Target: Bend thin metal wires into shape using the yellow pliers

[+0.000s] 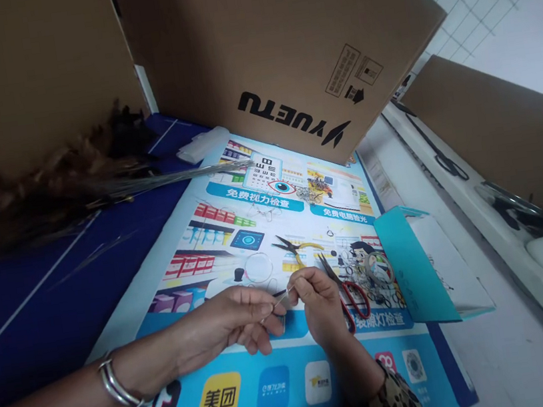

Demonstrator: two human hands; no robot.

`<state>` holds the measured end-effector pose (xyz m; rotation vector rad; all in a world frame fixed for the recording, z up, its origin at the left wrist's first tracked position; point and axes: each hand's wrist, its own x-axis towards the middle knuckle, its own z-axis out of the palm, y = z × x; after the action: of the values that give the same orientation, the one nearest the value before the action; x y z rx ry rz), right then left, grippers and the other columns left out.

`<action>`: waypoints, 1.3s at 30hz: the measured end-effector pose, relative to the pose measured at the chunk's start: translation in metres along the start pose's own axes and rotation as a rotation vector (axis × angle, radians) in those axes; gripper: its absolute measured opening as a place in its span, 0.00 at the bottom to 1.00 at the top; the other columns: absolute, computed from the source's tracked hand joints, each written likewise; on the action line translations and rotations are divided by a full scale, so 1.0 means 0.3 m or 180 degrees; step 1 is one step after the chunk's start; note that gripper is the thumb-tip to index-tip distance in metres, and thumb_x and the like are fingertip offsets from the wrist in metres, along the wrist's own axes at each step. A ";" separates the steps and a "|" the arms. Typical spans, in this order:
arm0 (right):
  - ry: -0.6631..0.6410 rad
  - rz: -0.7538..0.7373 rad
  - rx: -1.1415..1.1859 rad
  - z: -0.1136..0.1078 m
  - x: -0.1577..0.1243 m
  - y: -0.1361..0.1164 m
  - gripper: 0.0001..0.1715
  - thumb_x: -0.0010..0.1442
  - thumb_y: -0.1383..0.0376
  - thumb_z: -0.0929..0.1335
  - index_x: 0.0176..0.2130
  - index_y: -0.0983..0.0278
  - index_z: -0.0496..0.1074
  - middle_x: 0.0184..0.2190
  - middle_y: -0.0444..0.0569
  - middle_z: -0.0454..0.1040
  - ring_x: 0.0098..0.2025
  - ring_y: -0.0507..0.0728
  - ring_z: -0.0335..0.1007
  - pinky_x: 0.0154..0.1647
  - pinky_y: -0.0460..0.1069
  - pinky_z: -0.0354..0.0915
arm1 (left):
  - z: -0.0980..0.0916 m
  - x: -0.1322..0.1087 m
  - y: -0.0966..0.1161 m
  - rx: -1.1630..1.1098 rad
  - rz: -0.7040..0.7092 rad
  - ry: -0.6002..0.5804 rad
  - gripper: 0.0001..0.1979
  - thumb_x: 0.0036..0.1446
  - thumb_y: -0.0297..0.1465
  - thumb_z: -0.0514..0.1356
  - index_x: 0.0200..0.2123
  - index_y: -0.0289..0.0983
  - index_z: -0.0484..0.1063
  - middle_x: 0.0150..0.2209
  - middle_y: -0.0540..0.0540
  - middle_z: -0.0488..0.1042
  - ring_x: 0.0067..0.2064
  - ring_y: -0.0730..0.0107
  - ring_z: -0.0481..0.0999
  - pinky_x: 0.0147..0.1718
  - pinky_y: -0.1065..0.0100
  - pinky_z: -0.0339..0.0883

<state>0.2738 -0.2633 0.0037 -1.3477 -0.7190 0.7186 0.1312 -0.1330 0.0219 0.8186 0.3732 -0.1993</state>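
My left hand [240, 319] and my right hand [319, 308] meet over a printed poster [216, 238] on the table. Both pinch a thin silvery wire [279, 301] that runs between their fingertips. My left wrist wears silver bangles [115, 385]. Just beyond my right hand lie red-handled scissors [346, 287] and yellow-handled pliers [295, 248]. A clear round disc [259, 266] rests on the poster above my left hand.
A feather duster [57, 186] lies across the blue table at the left. Big cardboard sheets [279, 41] stand at the back. An open teal box [424, 266] sits at the right. Small metal bits [313, 192] lie further up the poster.
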 end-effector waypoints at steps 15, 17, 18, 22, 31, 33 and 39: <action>-0.0636 0.0247 -0.0622 -0.032 -0.005 -0.041 0.10 0.60 0.60 0.68 0.31 0.64 0.72 0.23 0.43 0.69 0.26 0.51 0.64 0.29 0.46 0.61 | -0.029 -0.015 -0.004 0.1000 -0.0071 0.0190 0.15 0.54 0.44 0.62 0.34 0.37 0.73 0.24 0.48 0.78 0.20 0.73 0.72 0.21 0.73 0.59; -0.0912 0.0309 -0.0882 -0.044 -0.005 -0.049 0.10 0.59 0.59 0.69 0.31 0.64 0.72 0.24 0.43 0.70 0.26 0.50 0.63 0.28 0.45 0.60 | -0.042 -0.029 -0.008 0.1450 -0.0065 0.0223 0.16 0.55 0.45 0.60 0.34 0.37 0.72 0.22 0.51 0.76 0.18 0.74 0.70 0.20 0.74 0.58; -0.1037 0.0295 -0.1028 -0.048 -0.006 -0.053 0.09 0.58 0.60 0.69 0.31 0.63 0.72 0.24 0.43 0.70 0.26 0.50 0.63 0.28 0.45 0.60 | -0.050 -0.036 -0.011 0.1655 -0.0034 0.0207 0.15 0.56 0.45 0.59 0.34 0.38 0.72 0.22 0.52 0.75 0.18 0.75 0.69 0.20 0.74 0.58; -0.1388 0.0046 -0.1595 -0.045 -0.017 -0.063 0.07 0.58 0.63 0.68 0.29 0.63 0.72 0.26 0.44 0.71 0.28 0.51 0.64 0.29 0.45 0.61 | -0.070 -0.071 -0.028 0.2236 0.0135 0.0091 0.14 0.58 0.42 0.56 0.27 0.39 0.69 0.22 0.53 0.72 0.19 0.73 0.69 0.21 0.74 0.59; -0.2032 -0.0494 -0.2356 -0.060 -0.043 -0.071 0.06 0.59 0.69 0.66 0.31 0.62 0.72 0.30 0.46 0.74 0.34 0.53 0.69 0.36 0.46 0.63 | -0.074 -0.135 -0.039 0.4060 0.0242 0.0242 0.12 0.55 0.30 0.55 0.20 0.40 0.68 0.18 0.50 0.68 0.20 0.70 0.64 0.21 0.70 0.44; -0.1972 -0.0469 -0.2346 -0.065 -0.043 -0.083 0.06 0.59 0.69 0.66 0.30 0.62 0.72 0.28 0.45 0.73 0.32 0.52 0.69 0.34 0.46 0.63 | -0.073 -0.138 -0.050 0.4103 0.0348 0.0323 0.12 0.54 0.30 0.56 0.18 0.40 0.68 0.17 0.50 0.67 0.20 0.69 0.63 0.22 0.68 0.42; -0.1519 -0.0663 -0.2356 -0.060 -0.045 -0.096 0.09 0.60 0.68 0.65 0.28 0.62 0.70 0.26 0.44 0.70 0.29 0.51 0.65 0.30 0.46 0.61 | -0.067 -0.151 -0.087 0.3981 0.0872 0.0413 0.09 0.53 0.32 0.60 0.21 0.42 0.73 0.26 0.46 0.75 0.29 0.62 0.71 0.27 0.67 0.51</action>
<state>0.2816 -0.2871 0.0303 -1.7386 -1.5940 0.6317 0.0764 -0.1342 0.0100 2.1081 0.2229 -0.1060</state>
